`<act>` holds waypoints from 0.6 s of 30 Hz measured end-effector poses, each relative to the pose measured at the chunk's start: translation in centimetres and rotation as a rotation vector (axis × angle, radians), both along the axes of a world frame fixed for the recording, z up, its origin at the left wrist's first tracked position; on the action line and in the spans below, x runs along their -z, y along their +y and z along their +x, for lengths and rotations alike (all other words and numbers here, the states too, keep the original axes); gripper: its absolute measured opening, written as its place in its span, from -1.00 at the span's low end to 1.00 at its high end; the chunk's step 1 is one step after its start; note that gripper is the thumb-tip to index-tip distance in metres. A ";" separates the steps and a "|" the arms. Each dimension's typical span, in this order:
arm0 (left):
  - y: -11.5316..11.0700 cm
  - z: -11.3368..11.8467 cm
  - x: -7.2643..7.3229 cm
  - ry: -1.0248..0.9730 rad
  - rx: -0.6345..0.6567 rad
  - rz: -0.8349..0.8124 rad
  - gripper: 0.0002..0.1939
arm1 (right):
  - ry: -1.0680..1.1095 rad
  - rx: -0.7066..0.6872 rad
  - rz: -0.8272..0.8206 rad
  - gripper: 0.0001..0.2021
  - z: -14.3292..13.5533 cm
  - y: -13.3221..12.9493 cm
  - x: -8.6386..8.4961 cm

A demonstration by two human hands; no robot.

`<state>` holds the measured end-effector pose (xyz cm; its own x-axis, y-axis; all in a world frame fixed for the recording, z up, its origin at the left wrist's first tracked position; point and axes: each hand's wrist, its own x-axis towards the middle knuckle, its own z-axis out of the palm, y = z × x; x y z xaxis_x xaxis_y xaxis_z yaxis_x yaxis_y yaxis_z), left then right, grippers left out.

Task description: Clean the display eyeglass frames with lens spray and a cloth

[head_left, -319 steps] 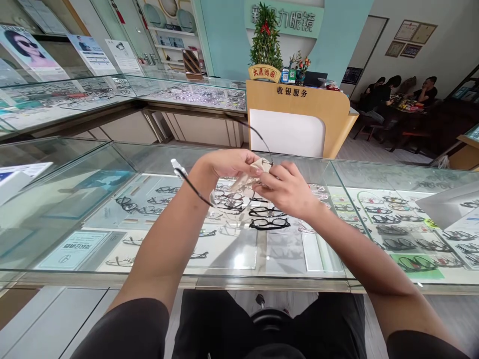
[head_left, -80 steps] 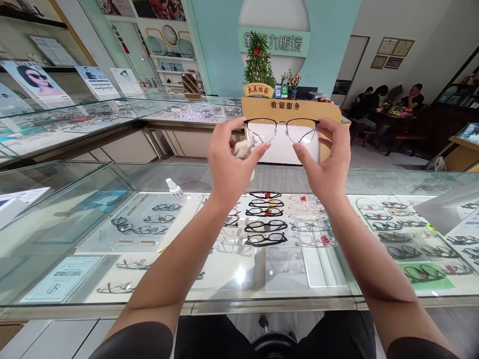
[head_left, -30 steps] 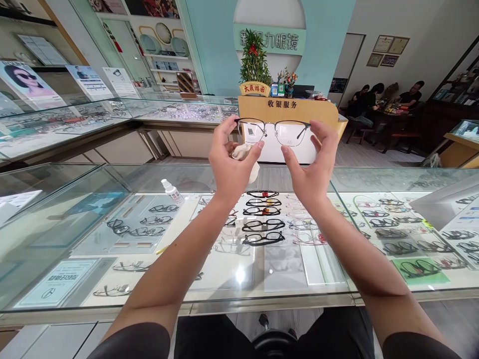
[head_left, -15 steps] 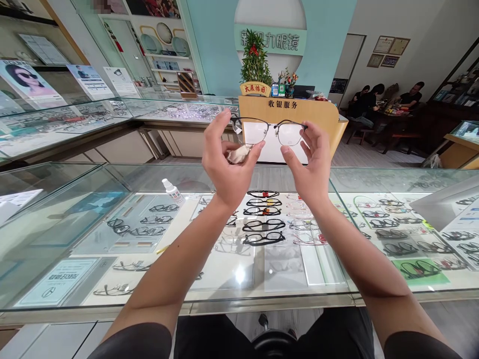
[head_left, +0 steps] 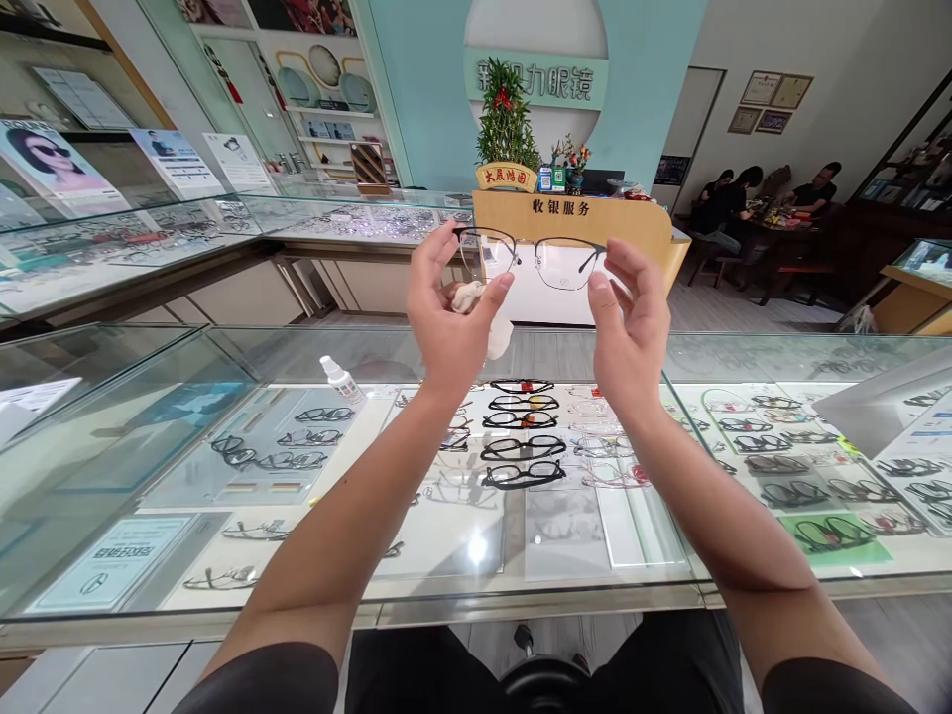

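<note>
A pair of thin-rimmed eyeglasses point(head_left: 563, 262), dark along the top of the rims, is held up level above the glass counter. My left hand point(head_left: 450, 332) grips its left end between thumb and fingers. In that same palm sits a crumpled whitish cloth point(head_left: 468, 297), and a pale flap of it hangs below the thumb. On the other side, my right hand point(head_left: 632, 332) pinches the right end of the eyeglasses near the hinge. Both lenses are see-through, and the temples are mostly hidden.
The glass display counter point(head_left: 416, 605) spans the view before me, with several rows of eyeglasses point(head_left: 524, 448) seen through its top. A white spray bottle point(head_left: 342, 381) stands at its left. Behind are a wooden cash desk point(head_left: 654, 233) and people seated at a table.
The eyeglasses have shifted slightly left and turned to face more squarely forward. My right hand has moved a little right, and more of the cloth now hangs below my left hand.
</note>
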<state>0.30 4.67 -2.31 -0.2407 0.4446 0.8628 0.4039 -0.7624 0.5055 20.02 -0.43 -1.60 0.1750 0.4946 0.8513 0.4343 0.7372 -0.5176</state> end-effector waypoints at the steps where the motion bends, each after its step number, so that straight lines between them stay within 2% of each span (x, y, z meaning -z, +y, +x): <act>1: -0.1 0.1 0.0 0.008 -0.009 0.000 -0.19 | 0.018 0.006 0.009 -0.56 0.1 0.1 0.0; 4: -0.8 0.5 0.0 0.027 -0.045 0.021 -0.22 | 0.048 0.019 0.046 -0.56 0.3 0.5 -0.1; 6: -1.3 0.7 0.0 0.016 -0.070 0.104 -0.25 | 0.062 -0.002 0.077 -0.55 0.6 0.8 -0.2; 9: -1.6 0.9 0.0 0.005 -0.110 0.260 -0.25 | 0.137 -0.107 0.077 -0.58 0.9 1.3 -0.2; 11: -1.7 0.9 0.0 0.004 -0.123 0.299 -0.22 | 0.216 -0.185 0.049 -0.62 1.0 1.6 -0.2; 14: -1.9 0.9 -0.1 -0.013 -0.078 0.227 -0.18 | 0.299 -0.241 0.018 -0.67 1.0 1.9 -0.2; 18: -1.9 0.8 -0.2 -0.015 0.006 0.095 -0.20 | 0.319 -0.233 0.002 -0.69 0.8 1.6 -0.4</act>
<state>1.11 2.73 -2.09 -0.2517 0.3627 0.8973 0.3921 -0.8094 0.4372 20.81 1.18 -1.21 0.3138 0.5511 0.7732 0.0725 0.7980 -0.5982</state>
